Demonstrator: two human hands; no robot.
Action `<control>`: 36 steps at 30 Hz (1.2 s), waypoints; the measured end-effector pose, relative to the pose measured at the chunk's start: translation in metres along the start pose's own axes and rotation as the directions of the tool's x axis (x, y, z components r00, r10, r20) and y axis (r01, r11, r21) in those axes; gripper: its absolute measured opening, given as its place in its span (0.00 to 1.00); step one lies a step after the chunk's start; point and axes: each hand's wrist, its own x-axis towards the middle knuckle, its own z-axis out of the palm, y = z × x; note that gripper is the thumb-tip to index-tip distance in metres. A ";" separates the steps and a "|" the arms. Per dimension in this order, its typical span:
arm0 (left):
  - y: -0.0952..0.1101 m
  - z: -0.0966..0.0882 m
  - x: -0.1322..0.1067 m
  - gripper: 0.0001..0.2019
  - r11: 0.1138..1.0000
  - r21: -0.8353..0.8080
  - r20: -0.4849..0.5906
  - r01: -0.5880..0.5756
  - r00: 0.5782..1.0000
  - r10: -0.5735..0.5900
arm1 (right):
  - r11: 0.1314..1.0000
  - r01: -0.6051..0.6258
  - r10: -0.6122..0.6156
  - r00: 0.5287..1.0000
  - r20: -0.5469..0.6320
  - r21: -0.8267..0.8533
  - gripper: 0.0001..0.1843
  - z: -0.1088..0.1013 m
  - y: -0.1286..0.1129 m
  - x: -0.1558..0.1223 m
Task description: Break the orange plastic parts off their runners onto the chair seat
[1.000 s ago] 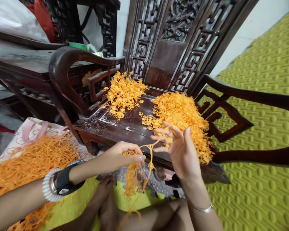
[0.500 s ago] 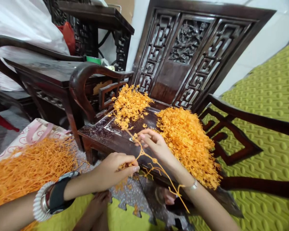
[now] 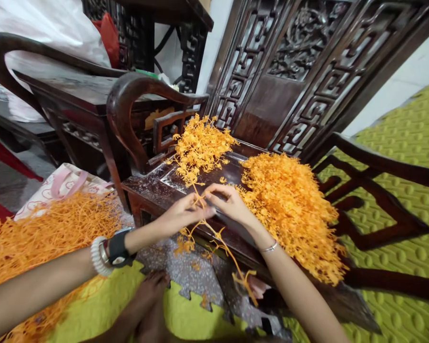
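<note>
A thin, branching orange plastic strand [image 3: 227, 251] runs from the chair seat [image 3: 146, 189] down towards my lap, with its lower end hanging in front of the seat. My left hand [image 3: 182, 213] pinches the strand near its upper part. Close beside it, my right hand [image 3: 229, 202] has thumb and fingertips closed on the same strand; the exact pinch point is partly hidden. Just beyond my fingers lies a small heap of orange plastic pieces [image 3: 204, 145], which the strand's far end meets. A larger heap of similar pieces [image 3: 293, 214] sits right of my right hand.
Bare orange strands [image 3: 75, 221] are piled at the lower left beside a white bag with pink handles [image 3: 66, 183]. Dark wooden armrests [image 3: 127, 109] flank the seat, and a carved backrest [image 3: 260, 102] stands behind. Yellow-green mats [image 3: 400, 186] lie right and below.
My left hand has moved up along the strand, and now meets my right hand near the small heap. The strand's lower end has swung left. The view has shifted slightly.
</note>
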 end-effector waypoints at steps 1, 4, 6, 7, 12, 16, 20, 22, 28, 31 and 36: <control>-0.002 0.000 0.008 0.15 0.998 -0.057 -0.040 0.021 0.999 -0.023 | 0.999 0.015 -0.016 1.000 -0.015 -0.032 0.08 -0.001 0.003 0.001; -0.011 0.002 0.029 0.15 0.988 -0.136 -0.091 0.068 0.993 -0.081 | 0.981 0.038 -0.043 0.999 -0.021 -0.189 0.08 -0.003 0.012 0.001; -0.017 0.002 0.039 0.16 0.985 -0.158 -0.110 0.069 0.990 -0.086 | 0.953 0.048 -0.050 0.999 -0.001 -0.299 0.09 -0.004 0.019 0.001; -0.019 0.002 0.042 0.16 0.984 -0.167 -0.117 0.065 0.989 -0.085 | 0.938 0.055 -0.057 0.998 0.003 -0.341 0.09 -0.005 0.022 0.002; -0.023 0.004 0.047 0.18 0.973 -0.224 -0.129 0.054 0.988 -0.085 | 0.807 0.135 -0.224 0.971 -0.088 -0.575 0.09 -0.004 0.031 0.004; -0.026 0.005 0.046 0.18 0.968 -0.248 -0.127 0.026 0.990 -0.059 | 0.620 0.134 -0.315 0.945 -0.088 -0.773 0.10 0.003 0.029 0.004; -0.027 0.005 0.042 0.18 0.968 -0.250 -0.116 -0.006 0.993 -0.024 | 0.418 0.113 -0.326 0.945 -0.033 -0.901 0.15 0.012 0.025 0.002; -0.026 0.005 0.041 0.19 0.968 -0.251 -0.122 -0.013 0.992 -0.018 | 0.386 0.100 -0.327 0.944 -0.035 -0.917 0.15 0.015 0.024 0.001; -0.025 0.006 0.041 0.20 0.969 -0.245 -0.136 -0.031 0.991 -0.003 | 0.283 0.063 -0.388 0.920 -0.054 -0.957 0.15 0.020 0.024 0.001; -0.026 0.006 0.041 0.21 0.972 -0.232 -0.148 -0.043 0.989 0.009 | 0.257 0.034 -0.400 0.913 -0.075 -0.966 0.16 0.022 0.024 0.001; -0.032 0.009 0.045 0.20 0.977 -0.191 -0.237 -0.101 0.970 0.054 | 0.242 0.017 -0.417 0.905 -0.088 -0.970 0.16 0.022 0.026 0.001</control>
